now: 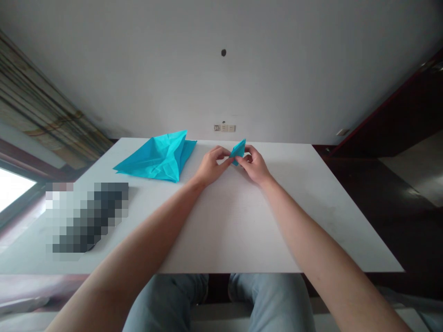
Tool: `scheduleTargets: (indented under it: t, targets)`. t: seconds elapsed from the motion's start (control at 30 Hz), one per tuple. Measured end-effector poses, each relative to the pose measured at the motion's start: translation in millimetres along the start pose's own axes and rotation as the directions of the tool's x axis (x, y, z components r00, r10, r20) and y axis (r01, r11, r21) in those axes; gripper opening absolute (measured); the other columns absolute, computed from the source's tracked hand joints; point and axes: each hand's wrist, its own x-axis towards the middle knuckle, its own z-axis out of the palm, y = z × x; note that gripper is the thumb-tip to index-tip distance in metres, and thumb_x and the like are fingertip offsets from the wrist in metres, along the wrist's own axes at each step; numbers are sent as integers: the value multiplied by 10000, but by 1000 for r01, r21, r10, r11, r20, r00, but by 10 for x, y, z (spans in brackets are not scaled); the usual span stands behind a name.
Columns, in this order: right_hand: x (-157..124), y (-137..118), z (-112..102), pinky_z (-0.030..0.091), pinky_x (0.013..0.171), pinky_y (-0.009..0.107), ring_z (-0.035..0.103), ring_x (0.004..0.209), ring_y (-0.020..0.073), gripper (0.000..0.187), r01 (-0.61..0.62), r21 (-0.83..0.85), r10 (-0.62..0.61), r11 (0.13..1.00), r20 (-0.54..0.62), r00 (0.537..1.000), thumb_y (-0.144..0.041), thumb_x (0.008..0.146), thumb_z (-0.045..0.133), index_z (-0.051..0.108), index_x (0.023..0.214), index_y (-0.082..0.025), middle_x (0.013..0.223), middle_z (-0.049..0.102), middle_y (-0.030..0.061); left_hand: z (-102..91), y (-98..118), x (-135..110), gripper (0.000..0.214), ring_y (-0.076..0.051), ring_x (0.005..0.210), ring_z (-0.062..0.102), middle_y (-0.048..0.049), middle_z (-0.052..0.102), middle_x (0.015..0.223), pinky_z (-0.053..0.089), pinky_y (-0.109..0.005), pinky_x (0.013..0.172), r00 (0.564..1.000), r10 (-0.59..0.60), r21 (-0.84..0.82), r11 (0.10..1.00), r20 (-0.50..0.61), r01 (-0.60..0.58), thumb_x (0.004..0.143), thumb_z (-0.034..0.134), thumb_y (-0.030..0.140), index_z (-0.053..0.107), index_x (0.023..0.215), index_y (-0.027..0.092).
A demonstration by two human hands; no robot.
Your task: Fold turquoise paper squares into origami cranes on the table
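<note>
Our left hand (pixel 211 167) and right hand (pixel 254 165) pinch a small blue paper (pixel 237 150); a bigger blue paper (pixel 155 157) lies left of it.

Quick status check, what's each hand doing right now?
Left hand: closed, pinching the small folded cyan paper.
Right hand: closed, pinching the same paper.

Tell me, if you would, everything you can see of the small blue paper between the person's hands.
The small blue paper is bright turquoise, thin and matte, folded into a narrow pointed shape with its tip angled up and away from the person. It is pinched between the left hand and right hand, apparently just above the white table. Its finer creases are too small to make out.
</note>
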Motion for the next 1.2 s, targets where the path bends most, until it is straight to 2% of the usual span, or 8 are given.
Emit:
scheduleTargets:
  t: [0.2,0.4,0.57,0.7,0.77,0.93,1.1,1.2]
  targets:
    - [-14,-8,15,498,664,320,573,710,140,514,-41,19,41,999,-25,999,-649,858,909,647,1109,-285,1100,748,9,4,-29,15,86,-168,977,784,-54,790,1088,673,-308,899,999,21,-13,1000,-32,-21,993,812,265,758,1004,199]
    - [4,1,18,386,584,309,492,638,127,530,-40,-1,40,999,-24,999,-694,888,898,586,985,-276,950,713,1,40,-67,13,299,-90,796,738,13,733,1027,604,-223,760,992,-70,-129,990,-108,56,963,834,192,640,1186,234]
    - [0,22,2,378,544,301,482,585,133,583,-36,54,40,998,-61,997,-693,924,887,524,1197,-328,891,685,-43,27,-39,-4,303,-99,800,777,-46,770,1202,573,-215,693,997,-69,-90,994,-35,65,1009,809,268,683,1282,239]
    - [-11,16,-12,469,538,313,569,663,153,612,28,46,-24,999,-73,997,-678,990,846,446,1357,-396,1107,712,1,21,-30,-11,231,-133,860,821,-82,800,1306,618,-244,740,999,-30,-47,998,-20,29,1016,796,311,754,1224,218]
    - [-16,5,-16,512,542,328,588,682,158,623,46,39,-43,998,-74,996,-669,1011,831,428,1418,-422,1178,704,17,23,-31,-6,222,-148,874,828,-83,819,1275,629,-256,758,999,-43,-41,998,-24,42,1021,793,329,766,1209,214]
    - [-42,-35,-15,512,519,336,521,549,134,681,17,23,-15,1000,-78,997,-638,1025,827,401,1516,-433,972,662,-39,31,-35,9,164,-144,845,781,-56,829,1105,590,-250,731,995,-95,-60,994,-8,95,1023,778,325,737,1136,214]
    - [-78,-95,3,478,486,334,546,498,140,650,-7,31,8,999,-23,1000,-636,1045,794,417,1535,-433,908,660,-55,25,-15,-6,337,-134,826,726,-7,742,981,558,-250,735,993,-119,-118,986,20,121,1030,753,288,682,1358,249]
    - [-86,-130,10,480,500,336,572,511,140,593,-21,26,21,999,-24,999,-626,1030,807,495,1491,-421,924,661,-48,12,18,-12,386,-112,789,693,9,689,976,545,-243,729,993,-105,-122,986,58,112,1047,711,266,686,1432,263]
